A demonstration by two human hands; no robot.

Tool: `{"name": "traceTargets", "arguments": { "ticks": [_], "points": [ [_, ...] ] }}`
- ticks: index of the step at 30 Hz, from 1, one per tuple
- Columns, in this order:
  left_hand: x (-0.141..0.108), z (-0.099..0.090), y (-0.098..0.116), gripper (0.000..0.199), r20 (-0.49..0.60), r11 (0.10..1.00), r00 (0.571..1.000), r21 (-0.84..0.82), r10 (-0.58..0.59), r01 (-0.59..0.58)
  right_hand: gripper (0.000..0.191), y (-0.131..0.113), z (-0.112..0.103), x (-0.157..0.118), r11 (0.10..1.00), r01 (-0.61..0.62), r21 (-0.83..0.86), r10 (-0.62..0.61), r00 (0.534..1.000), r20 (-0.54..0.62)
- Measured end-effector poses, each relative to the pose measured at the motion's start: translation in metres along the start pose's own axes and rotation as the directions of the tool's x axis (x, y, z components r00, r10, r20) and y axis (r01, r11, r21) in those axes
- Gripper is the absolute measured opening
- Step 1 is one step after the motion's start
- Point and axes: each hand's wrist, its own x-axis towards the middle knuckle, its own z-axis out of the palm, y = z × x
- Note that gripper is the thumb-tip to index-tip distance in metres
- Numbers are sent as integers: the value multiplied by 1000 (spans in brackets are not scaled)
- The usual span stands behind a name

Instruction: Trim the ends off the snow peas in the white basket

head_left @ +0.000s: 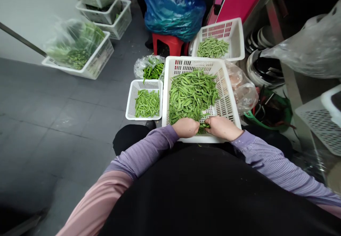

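Black apron fabric [207, 193] fills the near foreground, with lilac ribbed sleeves [149, 151] running forward from it on both sides. Both hands meet at the near edge of a large white slotted basket [229, 103] that rests against the person's lap. Left hand [188, 127] is curled, fingers drawn together on a pea pod [204, 126]; right hand [222, 127] is likewise closed, fingertips pinching the same pod from the other side. The pod lies between the two hands, just above the basket's near rim. A heap of green pea pods [190, 95] occupies the left and middle of that basket; its right part shows bare slots.

Just to the left, on the grey tiled floor [53, 115], stands a small white basket [131, 101] holding a thinner layer of pods. Behind it lies a clear bag of greens [151, 68]. Farther back, a second white basket [234, 37] holds more pods, beside a red stool [167, 43] bearing a blue plastic bag [173, 9]. Stacked white baskets [106, 12] stand well apart at upper left.
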Motion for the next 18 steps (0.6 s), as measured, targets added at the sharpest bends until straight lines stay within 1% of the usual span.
{"name": "traceTargets", "arguments": {
  "ticks": [2,3,5,6,7,9,11,12,13,14,15,16,17,18],
  "points": [
    [0,2,0,25,-47,998,999,-58,-16,13,13,0,-1,-1,999,22,28,-22,1000,10],
    [1,3,0,23,-89,993,995,-111,-41,31,12,1,-1,-1,998,36,57,-36,999,-6],
    [3,6,1,21,-186,955,973,-284,-139,82,12,4,1,-2,986,74,147,-63,995,-79],
    [4,7,2,22,-227,912,952,-397,-207,104,12,6,4,-1,975,93,203,-68,990,-127],
    [5,10,3,23,-251,850,926,-512,-282,120,12,7,7,-1,959,107,261,-62,983,-174],
    [7,15,6,25,-232,692,877,-708,-420,144,14,6,15,0,926,112,359,-25,971,-239],
    [8,19,8,26,-160,543,840,-820,-518,179,14,3,24,1,909,75,409,40,963,-266],
    [9,20,8,25,-131,498,827,-845,-547,195,15,0,28,1,908,47,417,75,960,-271],
    [9,20,8,25,-120,482,821,-852,-558,203,16,-2,30,2,910,17,414,106,957,-271],
    [9,19,7,24,-128,492,824,-848,-552,198,17,-3,32,2,916,-14,401,133,954,-270],
    [9,16,6,22,-140,511,836,-840,-530,184,16,-3,33,2,925,-40,378,152,950,-273],
    [8,13,5,20,-135,518,858,-839,-496,167,16,-2,33,2,937,-62,344,166,945,-283],
    [8,10,4,18,-104,497,884,-854,-456,156,16,0,31,1,951,-82,299,175,937,-301],
    [7,6,3,16,-50,443,909,-883,-413,153,16,2,30,1,964,-102,247,182,927,-327]
  ]
}}
